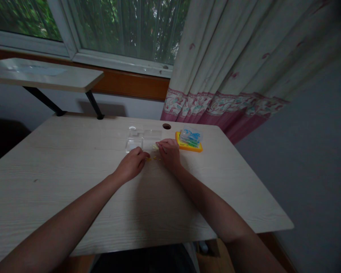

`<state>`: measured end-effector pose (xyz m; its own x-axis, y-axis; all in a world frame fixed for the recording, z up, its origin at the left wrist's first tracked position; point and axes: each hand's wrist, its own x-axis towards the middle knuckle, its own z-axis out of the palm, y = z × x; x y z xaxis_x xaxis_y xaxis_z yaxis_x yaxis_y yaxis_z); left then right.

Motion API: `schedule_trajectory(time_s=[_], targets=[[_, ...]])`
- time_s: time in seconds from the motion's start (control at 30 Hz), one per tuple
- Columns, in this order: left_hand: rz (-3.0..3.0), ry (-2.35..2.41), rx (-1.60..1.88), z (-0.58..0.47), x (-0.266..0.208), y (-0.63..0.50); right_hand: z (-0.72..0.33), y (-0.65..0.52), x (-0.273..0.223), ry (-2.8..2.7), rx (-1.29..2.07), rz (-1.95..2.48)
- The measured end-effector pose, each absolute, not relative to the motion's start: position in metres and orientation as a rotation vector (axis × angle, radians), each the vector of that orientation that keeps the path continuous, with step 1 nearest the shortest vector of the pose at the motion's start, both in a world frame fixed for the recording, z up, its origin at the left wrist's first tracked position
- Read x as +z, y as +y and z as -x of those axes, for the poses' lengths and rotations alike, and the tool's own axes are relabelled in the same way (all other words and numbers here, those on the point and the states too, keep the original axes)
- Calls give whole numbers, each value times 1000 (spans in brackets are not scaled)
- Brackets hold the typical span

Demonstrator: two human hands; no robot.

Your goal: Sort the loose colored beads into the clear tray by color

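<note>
L hand low on tabletop, fingers curled, tips at small yellow bits; prob. steadying or gathering them, but can't tell if any are gripped. R hand just opp., fingers bent in twd pale yellowish piece; looks like a pinch, grip too small to confirm. Hands close tog., prob. bc bits are tiny.

Clear plastic case lies opened just beyond hands, prob. for easy reach. Yellow case near R hand, on its R side; clear boxes w/ blue & green contents stacked on top, likely to save space.

Counts: hands 2; yellow case 1; stacked boxes min. 2, edges blur; pale piece 1 or a clump, unclear; yellow bits at least 2, exact no. n/a; cable hole 1, behind.
</note>
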<state>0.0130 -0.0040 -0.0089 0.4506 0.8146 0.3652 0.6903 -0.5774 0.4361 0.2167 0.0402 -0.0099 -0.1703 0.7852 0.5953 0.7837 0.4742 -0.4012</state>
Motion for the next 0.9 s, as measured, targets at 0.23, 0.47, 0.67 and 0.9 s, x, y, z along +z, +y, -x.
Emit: schedule_trajectory(time_s=[0.23, 0.47, 0.67, 0.9], targets=[[-2444, 1292, 832, -12, -12, -1, -218, 42, -10, -1965, 16, 1291], [-2374, 1267, 901, -10, -13, -1, -217, 41, -10, -1964, 36, 1272], [-2348, 1254, 871, -9, -13, 1, -218, 44, -13, -1963, 40, 1248], [-2432, 1282, 805, -11, -12, 0, -218, 44, -13, -1969, 55, 1235]])
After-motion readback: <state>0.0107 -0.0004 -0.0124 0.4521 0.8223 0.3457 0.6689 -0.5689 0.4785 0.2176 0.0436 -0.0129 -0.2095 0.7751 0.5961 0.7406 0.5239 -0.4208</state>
